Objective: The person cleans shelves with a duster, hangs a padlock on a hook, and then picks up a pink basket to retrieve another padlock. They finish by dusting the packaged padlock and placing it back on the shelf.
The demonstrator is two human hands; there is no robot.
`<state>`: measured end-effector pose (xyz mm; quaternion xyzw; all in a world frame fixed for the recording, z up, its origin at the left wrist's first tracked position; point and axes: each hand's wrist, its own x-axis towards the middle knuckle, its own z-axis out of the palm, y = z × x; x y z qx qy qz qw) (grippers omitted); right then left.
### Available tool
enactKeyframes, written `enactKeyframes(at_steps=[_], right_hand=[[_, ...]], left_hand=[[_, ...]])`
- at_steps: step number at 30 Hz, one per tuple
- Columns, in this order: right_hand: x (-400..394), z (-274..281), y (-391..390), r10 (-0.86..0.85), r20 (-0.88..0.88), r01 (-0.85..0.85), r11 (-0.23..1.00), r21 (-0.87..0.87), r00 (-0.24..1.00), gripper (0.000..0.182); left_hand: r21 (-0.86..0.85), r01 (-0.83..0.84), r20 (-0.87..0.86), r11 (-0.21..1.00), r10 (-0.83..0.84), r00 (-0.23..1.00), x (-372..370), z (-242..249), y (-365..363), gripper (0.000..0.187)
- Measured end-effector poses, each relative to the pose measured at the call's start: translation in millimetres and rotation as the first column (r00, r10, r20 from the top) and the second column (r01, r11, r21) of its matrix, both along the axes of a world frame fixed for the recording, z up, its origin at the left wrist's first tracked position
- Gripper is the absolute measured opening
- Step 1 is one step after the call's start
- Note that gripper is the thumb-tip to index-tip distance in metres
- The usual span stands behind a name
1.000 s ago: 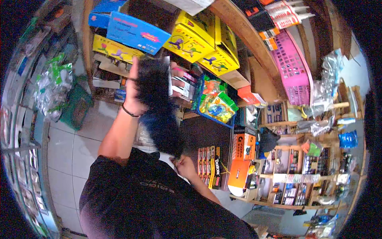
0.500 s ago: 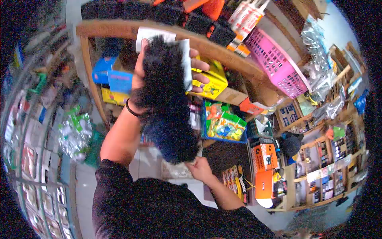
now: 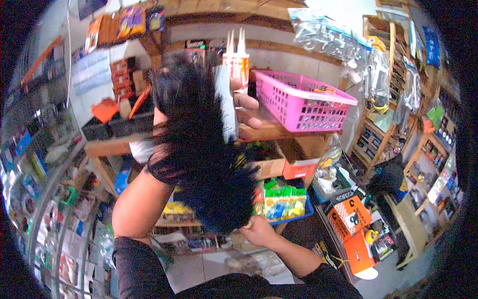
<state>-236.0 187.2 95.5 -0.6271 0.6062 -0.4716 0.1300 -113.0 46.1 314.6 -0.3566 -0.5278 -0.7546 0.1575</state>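
A long black bristly brush or duster (image 3: 201, 149) hangs in front of me, running from upper left down to the middle. My left hand (image 3: 244, 112) is raised and grips its upper end together with a white card or wrapper (image 3: 225, 102); only the fingers show past the bristles. Lower down, my right hand (image 3: 259, 231) is closed on the bottom end of the brush, just below the bristles. Both arms wear short black sleeves, and the bristles hide the left wrist.
A wooden shelf (image 3: 112, 145) crosses behind the brush, carrying a pink plastic basket (image 3: 303, 102) and sealant tubes (image 3: 238, 57). Below are cardboard boxes (image 3: 298, 159), a tray of green toy packs (image 3: 281, 202) and orange boxes (image 3: 356, 224). A glass display case (image 3: 47, 219) stands at left.
My left hand has lifted the top of the brush higher, from the yellow boxes up to the shelf top. The view has tilted upward. The right hand stays on the lower end.
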Motion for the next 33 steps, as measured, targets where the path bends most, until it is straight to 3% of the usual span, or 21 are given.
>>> enactKeyframes(at_steps=[2, 4, 6, 8, 9, 10, 12, 14, 16, 18, 19, 20, 21, 22, 23, 25, 26, 27, 29, 30, 33], right_hand=[[-36.5, 14.5, -5.4, -0.143, 0.070, 0.140, 0.989, 0.044, 0.987, 0.027], [-82.8, 1.2, -34.1, -0.101, 0.034, 0.106, 0.934, -0.342, 0.994, 0.017], [-91.4, 22.6, -19.4, -0.026, -0.012, 0.023, 0.988, -0.150, 1.000, 0.017], [-95.2, 60.8, 7.7, 0.003, 0.007, -0.003, 0.998, -0.064, 1.000, 0.018], [-99.1, 71.6, 14.1, 0.028, 0.021, -0.028, 0.999, 0.034, 0.999, 0.019], [-108.7, 66.0, -3.6, 0.104, 0.089, -0.081, 0.969, -0.232, 0.991, 0.022], [-115.0, 77.3, 4.0, 0.071, 0.224, 0.019, 0.925, -0.379, 0.972, 0.024], [-108.8, 66.0, 3.7, 0.078, 0.148, -0.036, 0.963, -0.266, 0.986, 0.022], [-117.6, 68.7, 8.4, 0.172, 0.022, -0.173, 0.984, 0.048, 0.985, 0.020], [-145.2, 38.9, -13.3, 0.035, 0.060, -0.024, 0.985, -0.168, 0.998, 0.021], [-124.2, 81.6, 1.2, 0.045, 0.258, 0.106, 0.833, -0.544, 0.965, 0.021], [-131.4, 60.7, -11.0, 0.099, 0.343, 0.085, 0.871, -0.483, 0.934, 0.024], [-128.5, 56.8, -4.6, 0.038, 0.151, 0.025, 0.918, -0.395, 0.988, 0.024], [-124.7, 52.9, 1.8, 0.000, -0.051, -0.015, 0.957, -0.291, 0.999, 0.024], [-129.7, 30.7, -9.2, 0.072, -0.163, -0.112, 0.961, -0.252, 0.984, 0.024], [-136.5, 31.1, -3.2, 0.017, -0.041, -0.026, 0.976, -0.214, 0.999, 0.025], [-137.0, 34.0, -1.7, -0.048, 0.074, 0.061, 0.983, -0.172, 0.996, 0.025], [-123.6, 39.9, -6.6, 0.028, 0.384, 0.157, 0.884, -0.441, 0.923, 0.021], [-123.5, 13.3, -9.0, -0.062, 0.184, 0.118, 0.944, -0.310, 0.981, 0.019], [-119.2, 12.5, -8.4, -0.111, -0.050, 0.101, 0.981, -0.167, 0.993, 0.017], [-114.9, 28.1, 2.9, -0.042, 0.147, 0.067, 0.983, -0.170, 0.988, 0.017]], left_hand=[[-0.079, -0.130, -0.098, 0.988, 0.122, 0.988, -19.2, 26.5, 25.8, 0.080], [0.349, -0.082, -0.012, 0.933, 0.092, 0.996, -31.0, 63.7, 69.8, 0.086], [0.185, -0.339, -0.084, 0.922, 0.359, 0.930, -60.7, 76.1, 69.9, 0.056], [-0.456, -0.028, -0.071, 0.889, -0.005, 0.997, -89.0, 85.5, 39.0, 0.056], [-0.432, 0.018, -0.025, 0.901, -0.032, 0.999, -94.4, 89.6, 44.3, 0.055], [-0.442, 0.013, -0.024, 0.897, -0.026, 0.999, -94.8, 93.8, 64.9, 0.055], [0.192, -0.264, -0.091, 0.945, 0.285, 0.954, -93.2, 93.8, 103.5, 0.052], [0.135, -0.146, -0.080, 0.980, 0.158, 0.984, -103.0, 99.4, 76.2, 0.055], [-0.482, -0.002, -0.024, 0.876, -0.011, 1.000, -116.6, 110.2, 51.6, 0.058], [-0.503, -0.031, -0.080, 0.864, -0.011, 0.997, -116.4, 105.0, 64.7, 0.060], [-0.256, -0.294, -0.123, 0.921, 0.271, 0.955, -113.8, 101.8, 87.5, 0.060], [0.016, -0.535, -0.086, 0.845, 0.534, 0.841, -112.5, 98.9, 98.3, 0.060], [0.054, -0.267, -0.042, 0.962, 0.270, 0.962, -110.9, 97.7, 90.3, 0.060], [0.088, -0.409, 0.057, 0.908, 0.406, 0.912, -117.2, 93.5, 94.5, 0.059], [-0.126, -0.230, 0.014, 0.965, 0.234, 0.972, -121.0, 91.3, 72.9, 0.059], [-0.376, -0.029, -0.022, 0.926, 0.023, 1.000, -127.5, 100.2, 66.9, 0.062], [-0.308, -0.204, -0.074, 0.929, 0.191, 0.979, -114.6, 86.7, 70.3, 0.060], [-0.150, -0.234, -0.048, 0.961, 0.229, 0.972, -111.8, 90.2, 78.7, 0.061], [0.125, -0.076, 0.048, 0.989, 0.071, 0.996, -110.4, 92.8, 78.7, 0.069], [0.064, -0.493, 0.207, 0.868, 0.472, 0.857, -114.3, 93.2, 89.8, 0.076], [0.038, -0.207, -0.002, 0.978, 0.207, 0.978, -114.0, 85.6, 75.4, 0.070]])
